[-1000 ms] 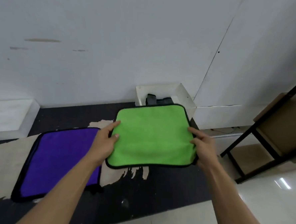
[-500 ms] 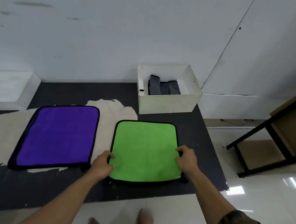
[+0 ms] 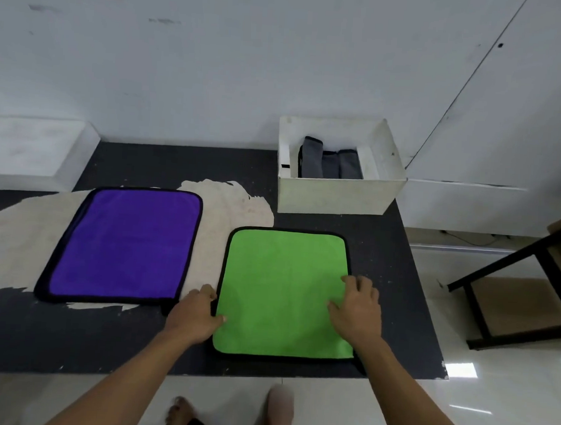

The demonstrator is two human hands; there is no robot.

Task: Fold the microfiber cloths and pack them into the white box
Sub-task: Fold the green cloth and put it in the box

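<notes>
A green microfiber cloth (image 3: 284, 288) with black trim lies flat and unfolded on the dark table, near its front edge. My left hand (image 3: 194, 315) is at the cloth's left edge, thumb on top and fingers curled at the trim. My right hand (image 3: 357, 310) rests flat on the cloth's right side with its fingers spread. A purple cloth (image 3: 122, 245) lies flat to the left, untouched. The white box (image 3: 339, 194) stands behind the green cloth, with folded grey cloths (image 3: 328, 164) upright inside.
The dark table (image 3: 100, 342) has a worn beige patch (image 3: 226, 215) between the two cloths. A black-framed shelf (image 3: 510, 302) stands on the floor to the right. A white wall rises behind the table. My feet (image 3: 227, 412) show below the front edge.
The green cloth, held up in both hands a second ago, now lies flat on the table. My right hand has slid from its right edge onto its surface.
</notes>
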